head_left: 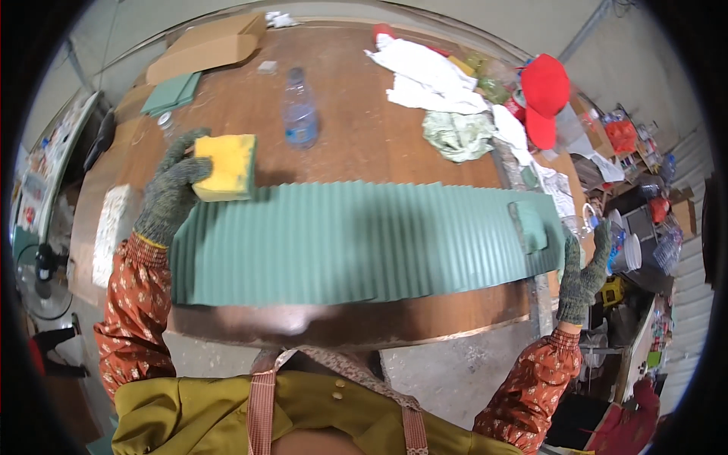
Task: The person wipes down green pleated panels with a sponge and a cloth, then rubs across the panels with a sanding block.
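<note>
A long green corrugated panel [356,239] lies across the near edge of a brown wooden table [364,129]. My left hand [171,189], in a grey knit glove, grips a yellow sponge [226,167] that presses on the panel's far left corner. My right hand [585,269], also gloved, holds the panel's right end from the side, its fingers curled along the edge. A small green block [531,226] sits on the panel close to that hand.
Behind the panel stand a clear plastic bottle [300,112], white cloths [428,72], a crumpled greenish rag [457,135] and a red cap [546,95]. Flat cardboard [205,47] and green sheets [173,93] lie far left. Cluttered containers [637,227] crowd the right.
</note>
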Available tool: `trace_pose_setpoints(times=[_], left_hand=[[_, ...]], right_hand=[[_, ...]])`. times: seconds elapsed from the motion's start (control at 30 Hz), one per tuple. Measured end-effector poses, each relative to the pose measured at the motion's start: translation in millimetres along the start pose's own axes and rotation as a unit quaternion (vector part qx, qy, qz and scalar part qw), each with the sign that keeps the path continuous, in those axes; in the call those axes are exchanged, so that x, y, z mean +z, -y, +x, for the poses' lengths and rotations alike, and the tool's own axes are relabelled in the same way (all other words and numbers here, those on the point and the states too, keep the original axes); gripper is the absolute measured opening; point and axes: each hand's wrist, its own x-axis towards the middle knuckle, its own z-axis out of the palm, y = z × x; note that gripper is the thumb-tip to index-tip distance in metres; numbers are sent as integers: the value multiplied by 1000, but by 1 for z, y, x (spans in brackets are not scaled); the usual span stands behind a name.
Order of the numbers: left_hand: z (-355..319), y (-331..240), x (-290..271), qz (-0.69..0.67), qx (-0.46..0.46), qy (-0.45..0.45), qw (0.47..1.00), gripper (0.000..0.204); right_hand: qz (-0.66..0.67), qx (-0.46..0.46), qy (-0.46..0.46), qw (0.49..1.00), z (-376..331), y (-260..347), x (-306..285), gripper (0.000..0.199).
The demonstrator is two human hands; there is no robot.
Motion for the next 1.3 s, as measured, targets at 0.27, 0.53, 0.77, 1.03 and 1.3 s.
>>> trace_pose_setpoints(times=[0.27, 0.53, 0.77, 1.03, 1.3], left_hand=[[74, 62, 115, 106, -84, 153, 979, 42], [110, 61, 188, 74, -124, 151, 978, 43], [18, -2, 189, 195, -85, 153, 965, 65], [-61, 23, 150, 113, -85, 149, 979, 26], [-97, -3, 212, 219, -15, 245, 945, 113]], right_hand=[[-53, 186, 82, 978, 31, -113, -36, 47], [123, 190, 174, 958, -15, -109, -22, 49], [-33, -86, 312, 946, -2, -22, 27, 91], [196, -58, 305, 930, 15, 24, 39, 75], [347, -326, 362, 801, 26, 142, 60, 77]])
